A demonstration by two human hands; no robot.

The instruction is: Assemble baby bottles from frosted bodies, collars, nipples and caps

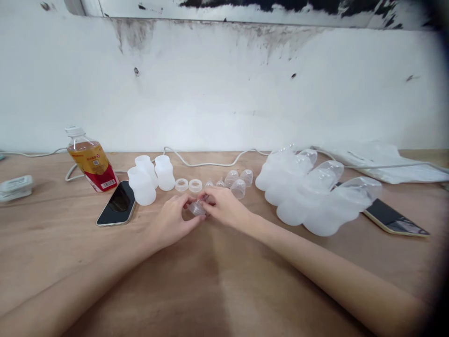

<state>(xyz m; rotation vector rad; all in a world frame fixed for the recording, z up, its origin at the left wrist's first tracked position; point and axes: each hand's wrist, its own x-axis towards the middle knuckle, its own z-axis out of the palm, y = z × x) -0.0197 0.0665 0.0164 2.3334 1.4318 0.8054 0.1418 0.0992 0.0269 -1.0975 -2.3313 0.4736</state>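
I am grasping a small clear piece (197, 209), probably a teat and its ring, just in front of the loose rings (181, 189) on the desk (210, 290): my left hand (174, 219) is pinching it between thumb and fingers, and my right hand (227, 205) is gripping its far side, partly hiding it. Right of the rings, two teats (219, 183) and three domes (238, 189) are lying loose; well right of the rings, the capped bottles (293, 206) are looking finished. Left of the rings, three open bottles (164, 174) are standing uncapped, so I am judging three sets left, one perhaps partly joined.
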